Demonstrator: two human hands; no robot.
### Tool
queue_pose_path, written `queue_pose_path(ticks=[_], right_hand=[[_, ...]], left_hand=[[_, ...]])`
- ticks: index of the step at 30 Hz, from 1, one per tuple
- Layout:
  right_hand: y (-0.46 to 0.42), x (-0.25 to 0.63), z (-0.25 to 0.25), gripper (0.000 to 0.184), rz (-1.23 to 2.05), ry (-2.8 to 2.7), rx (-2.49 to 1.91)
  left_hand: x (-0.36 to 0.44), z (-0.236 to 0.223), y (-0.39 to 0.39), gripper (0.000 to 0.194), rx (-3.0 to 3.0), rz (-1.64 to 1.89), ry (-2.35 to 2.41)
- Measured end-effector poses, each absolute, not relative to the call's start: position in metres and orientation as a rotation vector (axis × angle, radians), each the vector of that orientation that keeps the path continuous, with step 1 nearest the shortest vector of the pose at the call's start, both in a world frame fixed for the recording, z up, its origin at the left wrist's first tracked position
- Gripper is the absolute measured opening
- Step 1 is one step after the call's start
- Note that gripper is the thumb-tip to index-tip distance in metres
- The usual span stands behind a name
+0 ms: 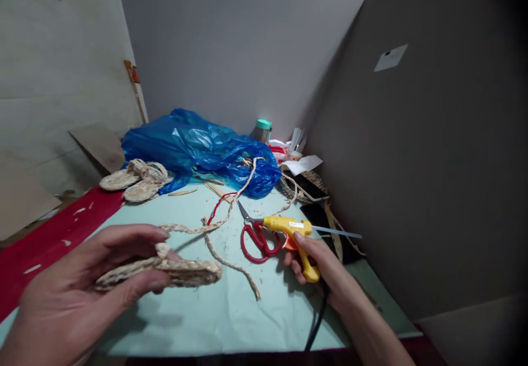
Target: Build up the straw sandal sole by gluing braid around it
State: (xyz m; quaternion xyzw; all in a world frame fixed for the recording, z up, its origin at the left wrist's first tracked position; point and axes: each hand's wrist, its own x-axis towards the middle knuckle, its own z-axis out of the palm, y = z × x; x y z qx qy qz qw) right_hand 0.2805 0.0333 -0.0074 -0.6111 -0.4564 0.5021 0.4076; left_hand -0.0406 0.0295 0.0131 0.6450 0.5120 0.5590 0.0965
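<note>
Between the thumb and fingers of my left hand (pixel 94 278) is a small woven straw slipper (pixel 193 272), its toe end pointing right. From behind those fingers a braided straw cord (pixel 181 227) runs off across the table. My right hand (pixel 313 261) is wrapped round the handle of a yellow glue gun (pixel 289 225), fingers by its orange trigger. The nozzle faces left and a clear glue stick (pixel 338 232) sticks out of the back. Red-handled scissors (pixel 259 242) lie just beyond the nozzle, partly hidden by the gun. A red cord (pixel 218 205) touches the braid.
A pair of straw slippers (pixel 142 181) sits at the back left beside a blue plastic bag (pixel 198 140). A flask (pixel 263 129) with a green lid stands behind. A dark phone-like slab (pixel 307 184) lies at right. Grey panels wall the back and right.
</note>
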Motion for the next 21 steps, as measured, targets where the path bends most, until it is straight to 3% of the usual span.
queue_pose_path(ticks=[5, 10, 15, 18, 21], right_hand=[[0.039, 0.294, -0.002, 0.058, 0.881, -1.531, -1.929], [0.037, 0.29, 0.024, 0.043, 0.403, -1.728, -2.133], [0.047, 0.233, 0.059, 0.027, 0.509, -2.119, -1.198], [0.062, 0.201, 0.078, 0.035, 0.789, -2.291, -0.751], [0.075, 0.184, 0.09, 0.035, 1.02, -2.39, -0.575]], left_hand=[[-0.035, 0.03, 0.022, 0.027, 1.654, 1.493, 1.294], [-0.025, 0.045, 0.014, 0.03, 1.399, 1.345, 1.212], [-0.015, 0.056, 0.006, 0.044, 1.124, 1.206, 1.048], [-0.015, 0.059, 0.002, 0.045, 1.097, 1.146, 1.034], [-0.02, 0.059, 0.001, 0.044, 1.11, 1.101, 1.078]])
